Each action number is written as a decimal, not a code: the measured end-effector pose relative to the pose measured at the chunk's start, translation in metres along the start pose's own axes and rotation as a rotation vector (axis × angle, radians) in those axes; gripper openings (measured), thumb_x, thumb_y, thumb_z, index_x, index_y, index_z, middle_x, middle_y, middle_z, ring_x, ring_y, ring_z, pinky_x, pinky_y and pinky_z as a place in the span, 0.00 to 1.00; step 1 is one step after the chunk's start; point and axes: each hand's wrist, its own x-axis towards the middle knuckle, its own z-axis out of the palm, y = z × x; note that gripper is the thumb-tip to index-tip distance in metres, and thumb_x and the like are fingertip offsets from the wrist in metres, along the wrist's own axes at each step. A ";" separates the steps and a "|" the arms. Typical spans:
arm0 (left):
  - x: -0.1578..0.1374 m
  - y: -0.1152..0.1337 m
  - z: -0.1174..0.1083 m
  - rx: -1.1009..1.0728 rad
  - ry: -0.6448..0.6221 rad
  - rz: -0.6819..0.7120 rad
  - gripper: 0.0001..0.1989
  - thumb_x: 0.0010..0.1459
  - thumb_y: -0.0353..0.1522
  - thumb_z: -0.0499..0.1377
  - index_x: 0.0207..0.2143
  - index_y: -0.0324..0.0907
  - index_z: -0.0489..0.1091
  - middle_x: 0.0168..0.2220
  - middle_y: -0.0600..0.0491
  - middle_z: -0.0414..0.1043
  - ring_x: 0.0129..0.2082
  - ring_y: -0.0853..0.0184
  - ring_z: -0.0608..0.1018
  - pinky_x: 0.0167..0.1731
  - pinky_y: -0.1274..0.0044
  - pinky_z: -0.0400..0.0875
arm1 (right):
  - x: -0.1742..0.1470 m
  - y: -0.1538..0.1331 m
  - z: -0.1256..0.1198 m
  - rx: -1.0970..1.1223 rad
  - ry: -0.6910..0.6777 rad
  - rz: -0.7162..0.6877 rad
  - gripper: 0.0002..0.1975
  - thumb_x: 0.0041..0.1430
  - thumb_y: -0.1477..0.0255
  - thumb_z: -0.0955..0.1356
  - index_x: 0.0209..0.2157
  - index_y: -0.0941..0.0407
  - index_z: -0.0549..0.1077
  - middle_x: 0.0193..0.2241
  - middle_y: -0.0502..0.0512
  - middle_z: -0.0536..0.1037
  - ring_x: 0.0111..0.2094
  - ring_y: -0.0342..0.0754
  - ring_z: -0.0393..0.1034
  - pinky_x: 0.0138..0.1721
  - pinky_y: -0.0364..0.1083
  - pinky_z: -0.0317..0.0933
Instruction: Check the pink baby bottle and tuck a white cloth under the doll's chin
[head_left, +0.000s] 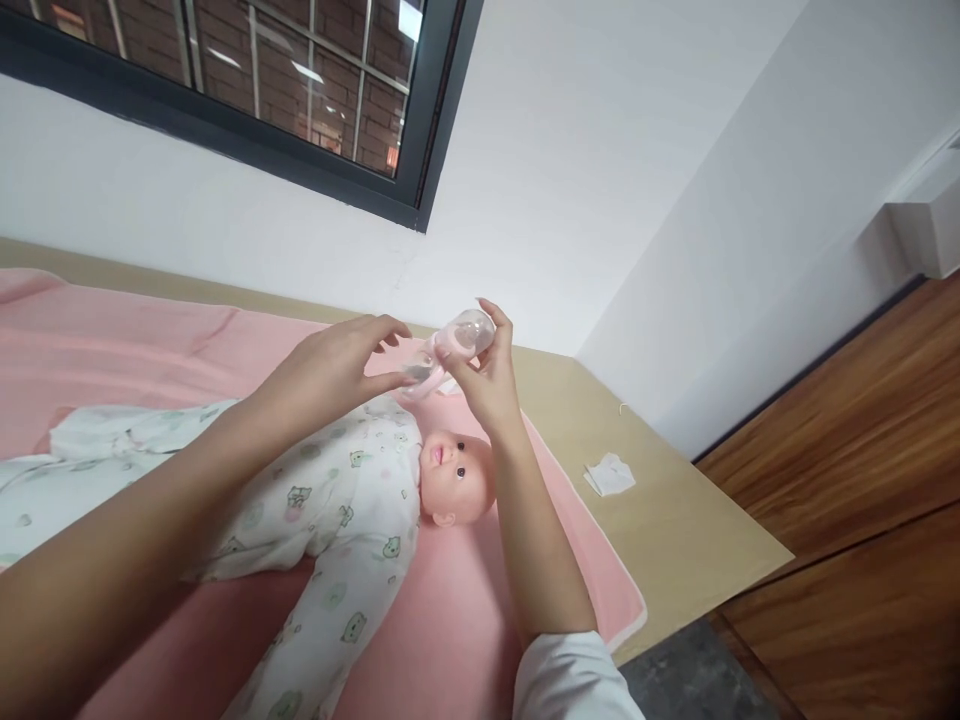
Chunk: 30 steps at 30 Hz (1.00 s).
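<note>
In the head view, the right hand (491, 375) holds a clear and pink bottle (461, 338) above the pink blanket (450, 610), just beyond the doll (367, 470). The thumb lies along the near side of the bottle and the fingers curl behind its rounded clear end, mostly out of sight. The left hand (337, 352) has its thumb and fingers spread, the thumb tip at the bottle's other end; whether it touches cannot be told. That end is blurred, so what is inside is unclear.

The left forearm crosses the doll's printed clothes, hiding much of the middle; the lower part runs off the left edge. The right forearm covers the crown of the doll's head. A white sleeve (570, 680) is cut off by the bottom edge. A crumpled white cloth or tissue (611, 474) lies on the tabletop (690, 545); its material is hard to make out. The window (300, 90) is cropped above.
</note>
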 end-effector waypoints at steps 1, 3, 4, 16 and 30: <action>-0.001 0.000 -0.001 -0.040 -0.031 0.001 0.24 0.57 0.46 0.60 0.52 0.45 0.67 0.50 0.49 0.75 0.48 0.55 0.76 0.43 0.68 0.70 | -0.003 -0.005 0.003 0.002 -0.034 -0.006 0.38 0.57 0.57 0.72 0.63 0.45 0.51 0.49 0.55 0.71 0.50 0.49 0.70 0.49 0.51 0.71; -0.002 0.002 -0.002 -0.117 -0.089 0.020 0.28 0.55 0.43 0.60 0.58 0.47 0.64 0.53 0.49 0.74 0.51 0.54 0.76 0.47 0.66 0.70 | -0.008 -0.014 0.008 0.003 -0.095 -0.022 0.38 0.57 0.56 0.72 0.63 0.44 0.52 0.51 0.54 0.70 0.51 0.50 0.70 0.49 0.52 0.71; -0.002 0.002 -0.002 -0.151 -0.110 0.028 0.30 0.55 0.41 0.60 0.59 0.47 0.62 0.54 0.49 0.73 0.52 0.54 0.75 0.48 0.66 0.70 | -0.010 -0.019 0.010 0.006 -0.120 -0.030 0.38 0.57 0.56 0.72 0.63 0.44 0.53 0.52 0.54 0.69 0.51 0.50 0.70 0.50 0.52 0.71; 0.000 0.010 0.002 -0.229 -0.132 -0.019 0.33 0.47 0.31 0.57 0.59 0.44 0.60 0.50 0.49 0.76 0.44 0.55 0.79 0.42 0.69 0.71 | -0.018 -0.034 0.021 -0.026 -0.119 -0.045 0.31 0.56 0.58 0.73 0.59 0.46 0.62 0.53 0.53 0.71 0.53 0.50 0.69 0.56 0.55 0.68; 0.000 -0.005 0.002 0.060 -0.025 0.106 0.29 0.49 0.33 0.56 0.56 0.48 0.70 0.53 0.52 0.75 0.46 0.58 0.77 0.43 0.73 0.69 | -0.016 -0.035 0.004 -0.121 -0.113 -0.021 0.23 0.52 0.57 0.75 0.49 0.48 0.74 0.48 0.53 0.76 0.46 0.50 0.73 0.48 0.53 0.72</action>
